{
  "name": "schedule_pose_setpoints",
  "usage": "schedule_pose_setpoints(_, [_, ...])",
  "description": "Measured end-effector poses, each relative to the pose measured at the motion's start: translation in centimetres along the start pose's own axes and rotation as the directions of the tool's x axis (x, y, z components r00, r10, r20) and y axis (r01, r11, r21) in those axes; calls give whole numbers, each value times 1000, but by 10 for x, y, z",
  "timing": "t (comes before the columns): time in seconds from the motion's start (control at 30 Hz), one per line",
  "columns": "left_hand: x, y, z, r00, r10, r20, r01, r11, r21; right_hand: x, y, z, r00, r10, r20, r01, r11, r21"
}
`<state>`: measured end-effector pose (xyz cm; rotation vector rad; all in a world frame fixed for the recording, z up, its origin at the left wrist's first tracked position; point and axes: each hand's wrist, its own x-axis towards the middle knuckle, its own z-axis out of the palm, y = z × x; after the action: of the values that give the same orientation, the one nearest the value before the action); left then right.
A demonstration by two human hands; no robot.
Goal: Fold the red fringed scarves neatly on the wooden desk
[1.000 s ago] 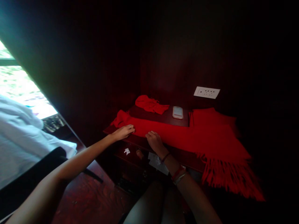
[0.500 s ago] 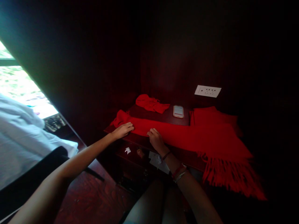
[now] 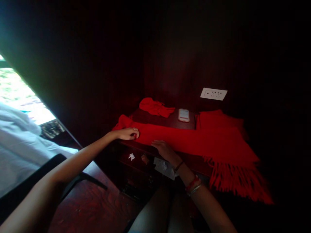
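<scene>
A long red fringed scarf (image 3: 184, 138) lies folded in a strip along the dark desk, its fringe hanging over the front edge at the right. At the strip's left part, my left hand (image 3: 130, 133) has its fingers curled, with red cloth showing between thumb and fingers. My right hand (image 3: 165, 150) is open, its fingers stretched out at the scarf's near edge. The scarf's left end is bunched beyond my left hand. Another crumpled red cloth (image 3: 155, 107) rests farther back, and folded red fabric (image 3: 216, 119) lies behind the right part.
A phone (image 3: 184, 115) lies on the desk (image 3: 160, 121) behind the scarf. Below the desktop are a torn white scrap (image 3: 131, 157), a small brown item (image 3: 145, 159) and a pale packet (image 3: 164, 167). A socket plate (image 3: 213, 94) is on the wall. A dark chair (image 3: 55, 161) stands left.
My right hand has opened from a pinch on the scarf's edge to stretched fingers. My left hand stays near the same spot, its fingers more curled. The view has shifted slightly.
</scene>
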<state>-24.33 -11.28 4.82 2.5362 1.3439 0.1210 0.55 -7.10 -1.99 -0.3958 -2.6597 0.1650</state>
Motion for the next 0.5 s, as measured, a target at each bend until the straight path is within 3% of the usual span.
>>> schedule_pose_setpoints(0.1, [22, 5, 9, 994, 56, -97, -52, 998, 37, -3, -3, 2, 998, 48, -38, -49, 998, -33])
schedule_pose_setpoints(0.17, [33, 6, 17, 997, 62, -39, -60, 997, 54, -4, -6, 1, 997, 64, -47, -67, 996, -61])
schedule_pose_setpoints(0.27, [39, 0, 21, 990, -111, 84, 105, 992, 69, -5, -10, -5, 998, 66, -3, -66, 995, -78])
schedule_pose_setpoints(0.33, [39, -7, 17, 949, -291, 122, 280, 955, 103, -5, -12, -8, 996, 82, 38, -79, 994, -75])
schedule_pose_setpoints(0.4, [42, -13, 11, 904, -417, 92, 399, 902, 167, -3, -13, -9, 994, 102, 51, -98, 993, -67])
schedule_pose_setpoints(0.5, [61, -19, 2, 932, -359, -52, 360, 898, 254, -2, -12, -6, 992, 121, 23, -121, 992, -20])
